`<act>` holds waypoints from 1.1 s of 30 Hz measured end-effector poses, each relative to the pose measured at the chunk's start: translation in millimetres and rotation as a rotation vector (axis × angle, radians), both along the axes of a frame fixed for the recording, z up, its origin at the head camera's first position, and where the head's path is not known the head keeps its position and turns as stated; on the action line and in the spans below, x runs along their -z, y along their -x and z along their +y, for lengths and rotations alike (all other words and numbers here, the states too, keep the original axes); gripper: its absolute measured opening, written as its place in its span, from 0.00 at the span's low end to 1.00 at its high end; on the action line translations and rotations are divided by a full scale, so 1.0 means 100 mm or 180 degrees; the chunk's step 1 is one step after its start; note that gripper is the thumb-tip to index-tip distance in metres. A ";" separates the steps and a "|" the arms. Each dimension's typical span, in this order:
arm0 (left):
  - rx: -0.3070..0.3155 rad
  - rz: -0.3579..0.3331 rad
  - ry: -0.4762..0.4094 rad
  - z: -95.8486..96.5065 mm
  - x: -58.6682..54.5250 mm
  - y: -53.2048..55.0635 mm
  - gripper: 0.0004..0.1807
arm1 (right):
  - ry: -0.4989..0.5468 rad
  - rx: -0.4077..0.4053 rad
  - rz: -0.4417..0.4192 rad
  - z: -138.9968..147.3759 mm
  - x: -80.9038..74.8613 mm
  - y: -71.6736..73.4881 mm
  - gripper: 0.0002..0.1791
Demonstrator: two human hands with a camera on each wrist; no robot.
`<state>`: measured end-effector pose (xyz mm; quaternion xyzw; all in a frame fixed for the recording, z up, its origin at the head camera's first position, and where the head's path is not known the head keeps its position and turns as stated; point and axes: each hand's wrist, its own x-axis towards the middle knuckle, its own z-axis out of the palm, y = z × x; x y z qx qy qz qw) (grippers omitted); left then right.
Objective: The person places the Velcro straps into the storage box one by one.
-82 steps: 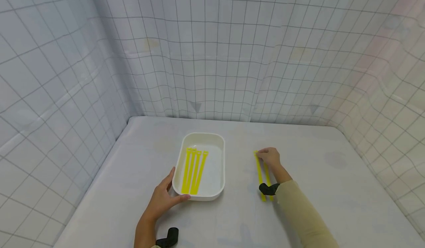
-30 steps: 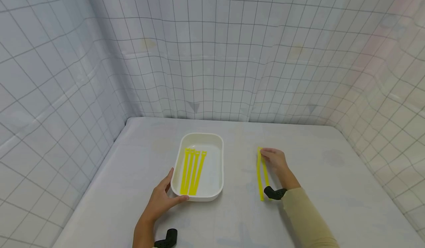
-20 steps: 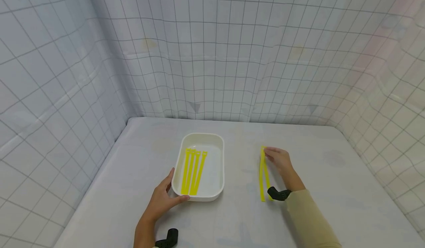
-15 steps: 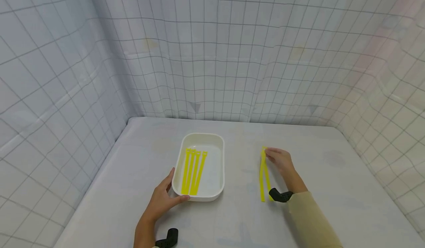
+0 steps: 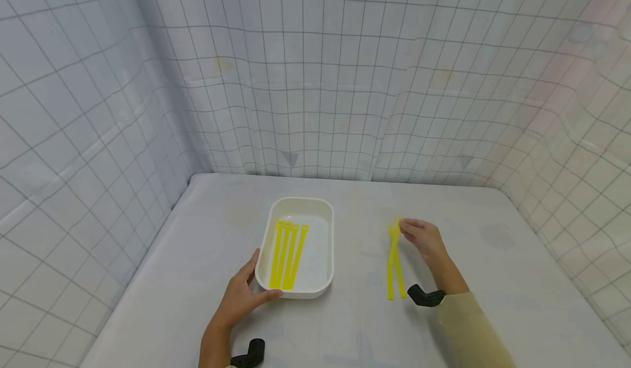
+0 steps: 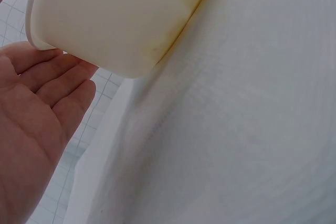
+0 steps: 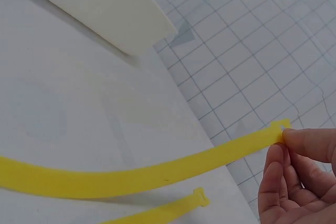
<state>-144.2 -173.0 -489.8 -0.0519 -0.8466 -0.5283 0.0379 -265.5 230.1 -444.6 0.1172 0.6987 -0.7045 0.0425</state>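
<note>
My right hand (image 5: 424, 239) pinches the slotted far end of a yellow strap (image 7: 131, 181) between thumb and fingertips. That end is raised, and the strap bows down toward the table. A second yellow strap (image 7: 163, 212) with the same slotted head lies beneath; the two cross in the head view. My left hand (image 5: 241, 294) holds the near left corner of a white tray (image 5: 320, 292), thumb at the front rim and fingers along the left side. Inside the tray, several yellow straps (image 5: 290, 258) lie side by side, slotted heads at the far end.
A white cloth covers the table (image 5: 360, 324). Grid-patterned curtains (image 5: 320, 83) stand behind it and on both sides. Black wrist-worn devices (image 5: 425, 295) sit on both wrists. The tray is left of the two straps, with bare cloth between.
My right hand has moved right, lifting one strap's far end and carrying it across the other strap, so they now cross. The left hand and tray have stayed put.
</note>
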 end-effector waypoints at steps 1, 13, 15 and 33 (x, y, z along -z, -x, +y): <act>0.0004 0.0001 -0.0011 0.00 0.00 0.00 0.59 | 0.0028 0.0001 0.0011 0.00 -0.01 -0.01 0.22; -0.0006 0.0015 0.0023 -0.01 0.00 0.00 0.59 | 0.0208 -0.0097 0.0191 0.01 -0.14 -0.15 0.16; -0.0008 0.0004 0.0030 -0.01 0.00 0.00 0.59 | 0.0234 -0.0098 0.0203 0.01 -0.15 -0.17 0.14; -0.0005 -0.0006 0.0050 -0.01 -0.01 0.00 0.59 | 0.0425 -0.0224 0.0344 0.01 -0.34 -0.26 0.02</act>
